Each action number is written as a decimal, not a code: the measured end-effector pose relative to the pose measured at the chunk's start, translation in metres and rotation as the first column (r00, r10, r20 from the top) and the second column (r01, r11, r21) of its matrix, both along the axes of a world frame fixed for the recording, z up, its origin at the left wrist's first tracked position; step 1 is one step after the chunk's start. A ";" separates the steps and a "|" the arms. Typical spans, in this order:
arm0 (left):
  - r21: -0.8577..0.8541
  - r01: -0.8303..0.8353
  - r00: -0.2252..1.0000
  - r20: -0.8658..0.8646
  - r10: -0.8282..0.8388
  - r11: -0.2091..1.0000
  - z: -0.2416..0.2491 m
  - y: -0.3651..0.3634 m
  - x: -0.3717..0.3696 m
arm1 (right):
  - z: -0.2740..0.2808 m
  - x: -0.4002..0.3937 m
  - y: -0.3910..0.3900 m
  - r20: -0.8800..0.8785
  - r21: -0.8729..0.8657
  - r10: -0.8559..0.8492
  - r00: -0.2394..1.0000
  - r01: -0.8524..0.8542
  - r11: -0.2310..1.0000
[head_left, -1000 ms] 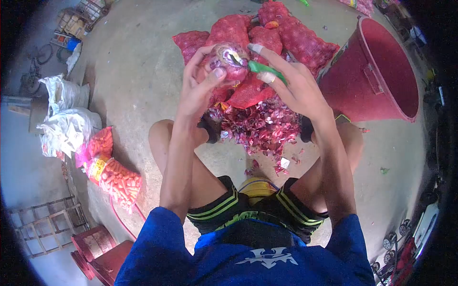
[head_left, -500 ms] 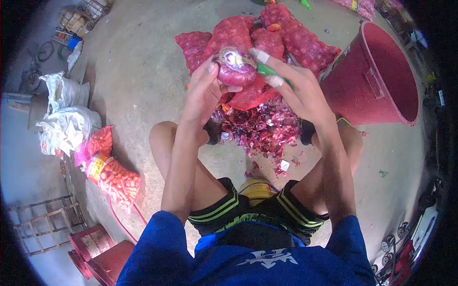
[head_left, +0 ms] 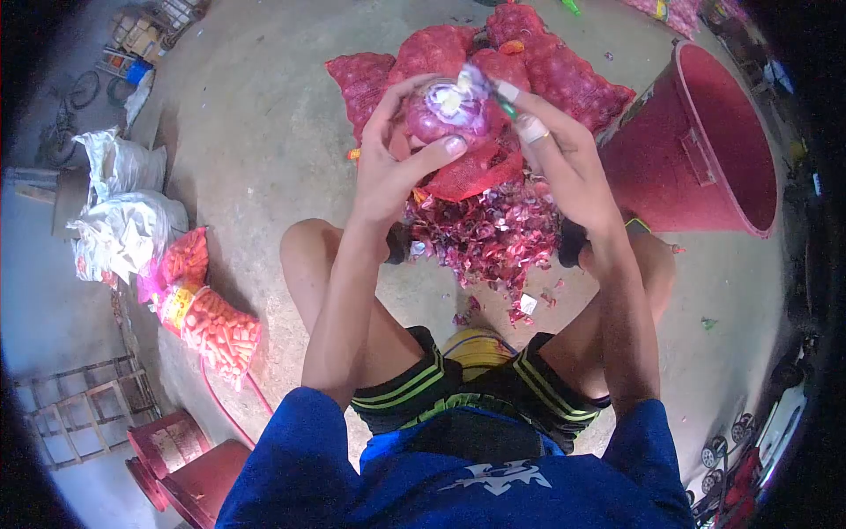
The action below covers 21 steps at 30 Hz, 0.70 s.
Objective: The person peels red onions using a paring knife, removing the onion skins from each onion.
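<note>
My left hand (head_left: 390, 167) is wrapped around a red onion (head_left: 436, 123), its thumb across the near side. The onion's upper end is pale and cut, and a flap of skin (head_left: 474, 79) lifts from it on the right. Against that side, my right hand (head_left: 560, 154) grips a small green-handled knife (head_left: 506, 106); the blade is blurred or hidden. Two of its fingers have white wraps. Below both hands, a heap of purple onion skins (head_left: 485, 234) lies on the floor between my feet.
Red mesh sacks of onions (head_left: 573, 75) lie just beyond my hands. A large red bin (head_left: 656, 159) stands close on the right. White sacks (head_left: 132, 229) and a bag of carrots (head_left: 220, 331) are at left, with red containers (head_left: 207, 485) lower left.
The onion has turned in my left hand, whose thumb now crosses its near side. More pale flesh shows at the top, and a skin flap now stands out beside the knife.
</note>
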<state>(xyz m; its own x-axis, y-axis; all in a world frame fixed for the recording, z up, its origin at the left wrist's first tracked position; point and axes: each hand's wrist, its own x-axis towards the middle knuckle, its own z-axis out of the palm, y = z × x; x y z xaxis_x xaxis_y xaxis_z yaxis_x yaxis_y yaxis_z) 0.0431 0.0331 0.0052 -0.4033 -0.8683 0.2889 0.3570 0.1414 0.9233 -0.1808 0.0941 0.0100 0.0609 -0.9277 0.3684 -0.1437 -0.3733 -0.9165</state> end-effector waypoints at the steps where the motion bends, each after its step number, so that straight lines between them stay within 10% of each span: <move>1: 0.021 0.036 0.998 -0.053 -0.035 0.999 0.004 0.001 -0.001 | -0.002 -0.003 -0.002 0.032 0.049 0.020 0.999 -0.022 0.999; 8: 0.059 0.260 0.947 -0.211 -0.243 0.964 -0.001 0.003 0.007 | 0.005 -0.007 -0.003 0.313 0.207 -0.086 0.946 0.020 0.978; 14: 0.200 0.169 0.963 -0.240 -0.120 0.965 -0.004 0.005 0.005 | -0.027 -0.026 -0.013 -0.366 0.124 -0.115 0.924 0.171 0.977; 21: 0.219 0.090 0.987 -0.149 -0.057 0.972 -0.004 0.001 0.005 | -0.004 -0.014 0.000 -0.148 0.172 -0.064 0.987 0.089 0.981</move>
